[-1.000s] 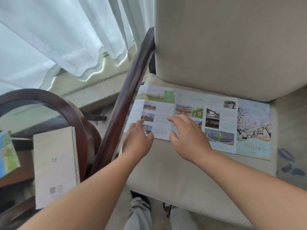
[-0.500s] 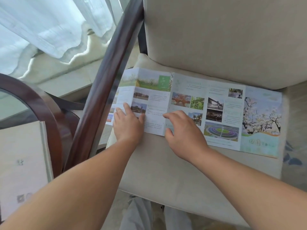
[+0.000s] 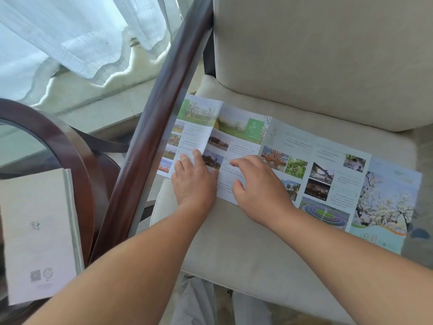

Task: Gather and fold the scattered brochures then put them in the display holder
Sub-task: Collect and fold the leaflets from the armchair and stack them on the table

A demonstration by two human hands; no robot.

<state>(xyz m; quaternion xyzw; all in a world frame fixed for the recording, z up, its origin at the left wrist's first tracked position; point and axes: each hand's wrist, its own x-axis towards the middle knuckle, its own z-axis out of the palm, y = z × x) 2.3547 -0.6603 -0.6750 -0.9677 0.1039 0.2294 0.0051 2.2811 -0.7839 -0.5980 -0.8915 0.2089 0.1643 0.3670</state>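
A long printed brochure [image 3: 316, 165] lies unfolded across the beige seat cushion [image 3: 234, 242] of an armchair, just in front of the upright back cushion [image 3: 316, 55], its leftmost panel lifted and partly turned over toward the middle. The left hand [image 3: 194, 181] rests on that end of the brochure, fingers [image 3: 198, 156] pinching the near edge of the raised panel; the right hand [image 3: 260, 186] lies flat beside it, fingers spread and pressing the sheet down. Left of the brochure runs the chair's dark wooden arm [image 3: 150, 141]; beyond it stands a round glass-topped table [image 3: 61, 141] — a pale booklet [image 3: 39, 233] lies on it — and sheer white curtains [image 3: 77, 31] hang behind.
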